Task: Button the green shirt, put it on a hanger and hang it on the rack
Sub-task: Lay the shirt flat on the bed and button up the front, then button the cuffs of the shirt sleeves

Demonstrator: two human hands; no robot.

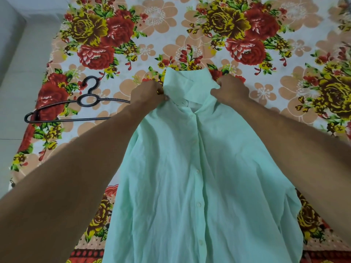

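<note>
The pale green shirt lies front up on the flowered bedsheet, collar away from me, its placket buttoned down the middle. My left hand pinches the shirt at the left side of the collar. At the collar's right side my right hand grips the cloth. The collar stands partly raised between both hands. A black hanger lies flat on the sheet to the left of my left hand, its right end hidden behind my wrist. No rack is in view.
The bed's left edge runs along a pale floor or wall at the far left. Flowered sheet stretches beyond the collar and out to the right.
</note>
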